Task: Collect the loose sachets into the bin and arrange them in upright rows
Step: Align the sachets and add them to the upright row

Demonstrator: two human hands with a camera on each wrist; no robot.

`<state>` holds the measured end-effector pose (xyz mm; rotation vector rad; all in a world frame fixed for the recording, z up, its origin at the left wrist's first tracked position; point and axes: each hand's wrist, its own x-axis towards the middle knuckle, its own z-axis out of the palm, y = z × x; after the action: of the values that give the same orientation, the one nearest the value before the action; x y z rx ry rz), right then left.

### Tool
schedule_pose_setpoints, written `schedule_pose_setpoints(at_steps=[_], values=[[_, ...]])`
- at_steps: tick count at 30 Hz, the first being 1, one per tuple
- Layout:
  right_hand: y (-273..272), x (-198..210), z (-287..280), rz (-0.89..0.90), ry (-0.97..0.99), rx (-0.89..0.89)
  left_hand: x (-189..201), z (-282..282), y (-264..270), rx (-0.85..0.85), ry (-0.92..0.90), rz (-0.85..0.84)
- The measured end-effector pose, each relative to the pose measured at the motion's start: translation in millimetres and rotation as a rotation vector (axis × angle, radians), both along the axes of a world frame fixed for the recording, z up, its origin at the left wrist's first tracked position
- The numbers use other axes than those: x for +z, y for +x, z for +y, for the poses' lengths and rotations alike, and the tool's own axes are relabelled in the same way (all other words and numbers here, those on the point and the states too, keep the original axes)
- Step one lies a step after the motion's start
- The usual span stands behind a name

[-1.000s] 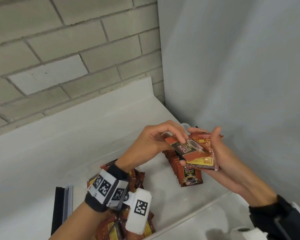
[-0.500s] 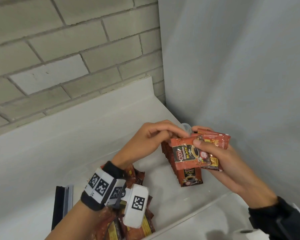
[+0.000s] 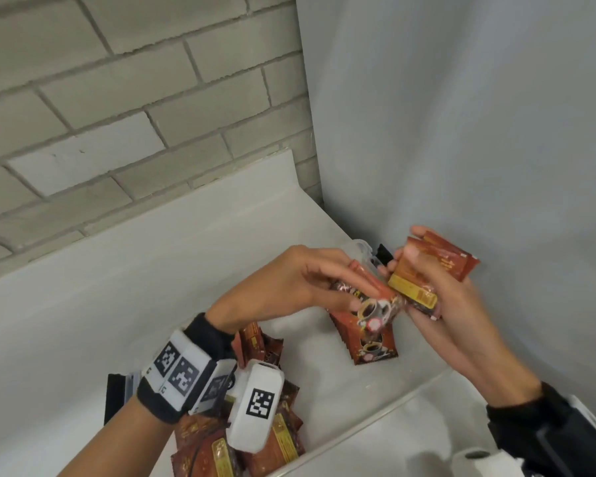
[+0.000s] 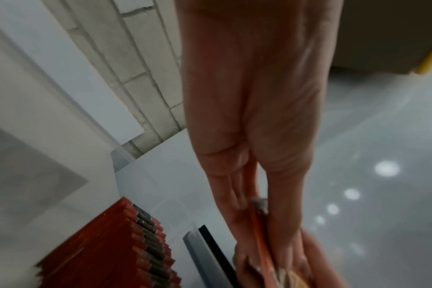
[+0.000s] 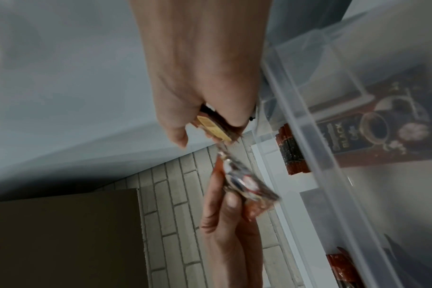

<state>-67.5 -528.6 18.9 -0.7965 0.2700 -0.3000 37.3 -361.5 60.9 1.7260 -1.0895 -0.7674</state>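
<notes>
The sachets [image 3: 375,346] are glossy foil-like film, red-brown with shiny printed faces. The bin [image 5: 308,120] is clear, smooth plastic, slightly frosted. The wall [image 3: 117,115] behind is rough, matt grey brick with coarse mortar lines. The side panel [image 3: 461,132] looks smooth and matt.

Left hand [image 3: 289,284] and right hand [image 3: 437,297] meet, each grip pinched closed.

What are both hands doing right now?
Left hand: pinching one red-brown foil coffee sachet.
Right hand: holding a small stack of red-brown foil sachets.
</notes>
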Motion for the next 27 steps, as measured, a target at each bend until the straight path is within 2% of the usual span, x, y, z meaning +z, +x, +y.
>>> schedule_pose_setpoints(at_steps=[5, 11, 17, 27], values=[[-1, 0, -1, 0.003, 0.009, -0.068, -25, -17, -8, -0.351, 0.212, -0.452], [0, 0, -1, 0.014, 0.018, -0.083, -55, -36, -13, -0.531, 0.243, -0.682], [-1, -1, -2, -0.016, 0.05, -0.061, -69, -38, -10, -0.492, 0.126, -1.033], [-1, -1, -2, -0.017, 0.05, -0.053, -75, -37, -14, -0.413, 0.14, -1.161]])
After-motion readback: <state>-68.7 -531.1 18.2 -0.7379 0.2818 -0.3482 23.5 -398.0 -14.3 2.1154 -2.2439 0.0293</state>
